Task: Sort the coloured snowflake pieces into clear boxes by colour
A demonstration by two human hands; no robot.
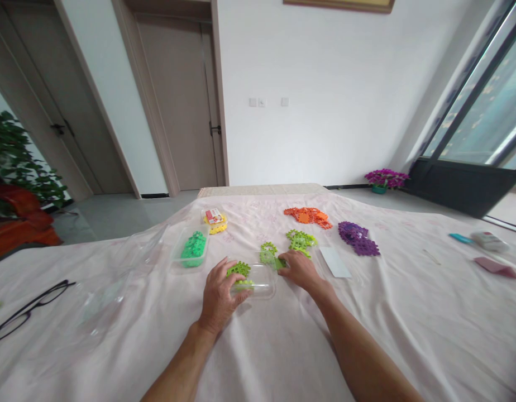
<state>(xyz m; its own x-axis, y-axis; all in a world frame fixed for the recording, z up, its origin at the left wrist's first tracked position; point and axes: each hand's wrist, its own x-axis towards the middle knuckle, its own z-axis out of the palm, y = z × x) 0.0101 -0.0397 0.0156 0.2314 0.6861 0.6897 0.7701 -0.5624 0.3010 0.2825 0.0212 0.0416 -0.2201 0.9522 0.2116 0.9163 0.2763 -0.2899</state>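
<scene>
A clear plastic box (264, 287) lies on the cloth with lime-green toothed pieces (238, 270) in its left part. My left hand (221, 295) grips that left end, thumb at the near side and fingers at the far side. At the box's right far corner, my right hand (299, 269) is closed on a lime-green toothed piece (280, 263), partly hidden by the fingers. Beyond the box lies a loose lime-green ring-shaped piece (268, 252). A pile of lime-green pieces (300, 240) rests just past my right hand.
Green pieces fill a clear tub (186, 262) at left, near a labelled yellow-filled box (215, 221). Orange pieces (307, 216), purple pieces (358, 239) and a white card (335, 262) lie rightward. Glasses (29, 310) and clear plastic wrapping (103, 301) lie left; a pink item (496, 267) far right.
</scene>
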